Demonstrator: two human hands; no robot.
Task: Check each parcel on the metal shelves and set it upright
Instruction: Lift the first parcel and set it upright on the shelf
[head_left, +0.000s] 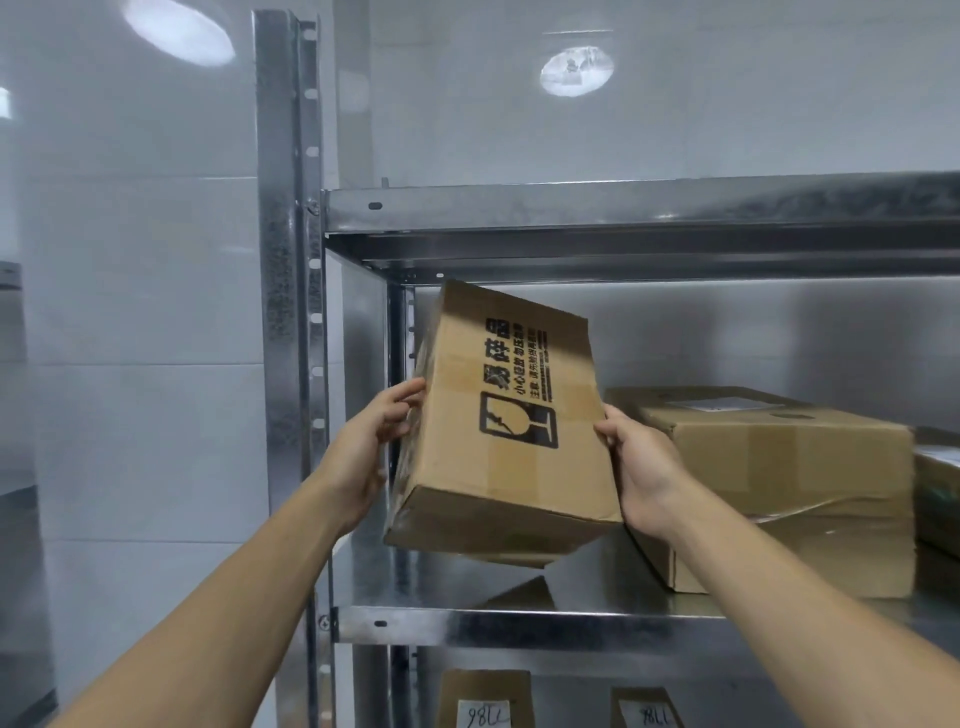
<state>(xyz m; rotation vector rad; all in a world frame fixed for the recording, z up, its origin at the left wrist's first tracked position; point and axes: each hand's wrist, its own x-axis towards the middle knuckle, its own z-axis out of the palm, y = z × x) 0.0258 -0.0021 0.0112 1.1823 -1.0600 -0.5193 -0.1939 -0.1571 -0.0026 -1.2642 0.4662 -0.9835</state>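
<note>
Two bare forearms reach up from the bottom of the frame to a cardboard parcel (504, 415) held at the centre. The left hand (371, 436) grips its left side, with the thumb at the front edge and the fingers (402, 415) curled round the side. The right hand (641, 462) grips the right edge with its thumb on the printed face, and its other fingers are hidden behind the box. Both hands are clamped on the parcel.

The parcel is tilted, its top edge sloping down to the right, and its black fragile mark and lettering run sideways. Its lowest corner hangs close over the middle shelf (597, 592); whether it touches cannot be told.

Just right of it, behind the right hand, a larger box (779, 467) lies flat on the same shelf. Another parcel (937, 493) shows at the right edge of the frame. At the bottom, on the shelf below, stand two small boxes (485, 699) with handwritten white labels.

A steel upright (285, 312) rises left of centre, and the upper shelf (623, 208) crosses above. White wall tiles (130, 312) fill the left of the frame.
</note>
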